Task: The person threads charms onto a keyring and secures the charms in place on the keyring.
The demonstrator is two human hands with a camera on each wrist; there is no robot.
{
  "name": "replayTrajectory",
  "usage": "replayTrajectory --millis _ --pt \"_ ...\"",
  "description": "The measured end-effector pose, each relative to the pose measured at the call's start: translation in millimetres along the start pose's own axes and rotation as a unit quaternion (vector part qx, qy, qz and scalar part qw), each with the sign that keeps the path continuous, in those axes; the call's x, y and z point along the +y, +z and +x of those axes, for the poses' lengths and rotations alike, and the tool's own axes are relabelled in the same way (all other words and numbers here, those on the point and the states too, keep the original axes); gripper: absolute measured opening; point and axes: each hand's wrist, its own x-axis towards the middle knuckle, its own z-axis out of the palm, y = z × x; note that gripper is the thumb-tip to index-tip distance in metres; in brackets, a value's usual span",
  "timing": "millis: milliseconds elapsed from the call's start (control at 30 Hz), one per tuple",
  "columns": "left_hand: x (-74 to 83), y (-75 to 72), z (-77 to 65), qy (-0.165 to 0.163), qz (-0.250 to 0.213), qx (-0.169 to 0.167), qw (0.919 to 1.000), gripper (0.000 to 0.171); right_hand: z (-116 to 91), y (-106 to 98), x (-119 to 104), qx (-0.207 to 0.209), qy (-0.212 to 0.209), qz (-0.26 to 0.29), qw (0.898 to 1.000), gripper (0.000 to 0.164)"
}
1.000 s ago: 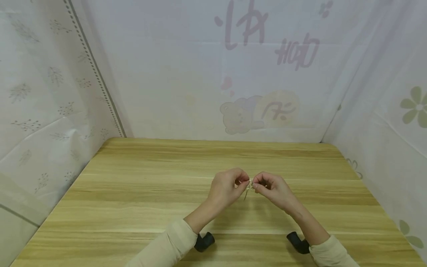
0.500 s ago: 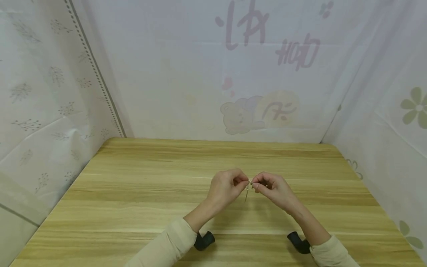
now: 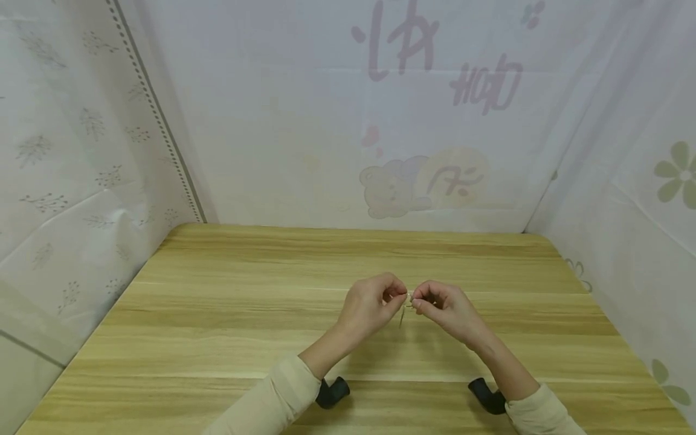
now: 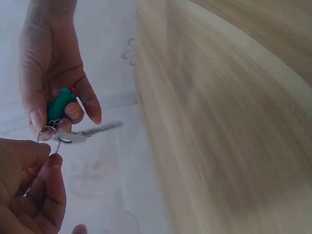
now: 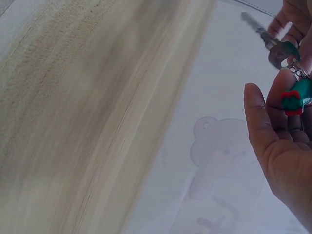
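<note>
Over the middle of the table, both hands meet at a small bunch with a key. My left hand (image 3: 367,305) pinches a thin metal key ring (image 4: 59,146) between thumb and forefinger. From the ring a metal key (image 4: 90,133) sticks out, its blade blurred in both wrist views. My right hand (image 3: 446,308) faces the left, thumb and finger pinching at the short chain where it joins the ring. A green keychain charm (image 4: 59,105) with red trim sits among the right fingers, partly covered by them. In the right wrist view the charm's red-edged end (image 5: 293,101) shows.
The wood-grain table (image 3: 244,302) spreads below both hands. Two black elbow-shaped pieces, one left (image 3: 333,394) and one right (image 3: 486,396), show beside the forearms. Printed cloth (image 3: 283,133) hangs behind the table and along both sides.
Both hands stay almost in place, with tiny shifts at the fingertips. The hanging key swings slightly between the frames.
</note>
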Motion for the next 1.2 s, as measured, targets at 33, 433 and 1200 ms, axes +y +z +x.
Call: replayTrajectory --millis 33,433,1200 --pt "0.0 0.2 0.4 0.021 0.02 0.006 0.9996 0.004 0.0 0.0 -0.2 0.0 0.001 -0.002 1.0 0.011" --pt "2.9 -1.5 1.3 0.023 0.033 0.036 0.9986 0.008 0.5 -1.0 -3.6 0.003 -0.005 -0.001 1.0 0.01" --pt "4.9 -3.6 0.1 0.025 0.045 0.033 0.9981 0.006 -0.2 -1.2 -4.9 -0.001 -0.007 -0.014 1.0 0.009"
